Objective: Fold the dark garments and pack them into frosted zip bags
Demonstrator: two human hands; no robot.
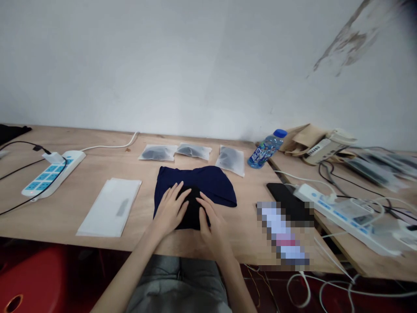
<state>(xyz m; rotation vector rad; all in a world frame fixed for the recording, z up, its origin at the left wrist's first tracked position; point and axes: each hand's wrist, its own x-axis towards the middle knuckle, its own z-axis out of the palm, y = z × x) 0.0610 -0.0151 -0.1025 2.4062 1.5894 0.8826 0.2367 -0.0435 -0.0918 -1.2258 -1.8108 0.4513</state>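
The person's left hand (171, 208) lies palm down with its fingers spread wide over the left side of a small piece of black fabric (192, 213) and the navy fabric (213, 184) next to it. The right hand (215, 219) rests at the black fabric's right edge, its fingers loosely bent and fairly close together; whether it pinches any cloth cannot be told. The black fabric lies near the front edge of the wooden table (247, 230), overlapping the near part of the navy fabric, which spreads beyond it to the far side and to the right.

On the far side of the navy fabric are three frosted pouches with dark contents: a left pouch (158, 152), a middle pouch (193, 151) and a right pouch (230, 160). A blue-capped bottle (266, 150) leans to the right just beside the right pouch. To the left of the fabrics lies a stack of white frosted bags (109, 208), with a white power strip (54, 176) farther left. On the right, a pixelated phone-like object (283, 234) lies near a black flat object (288, 200).
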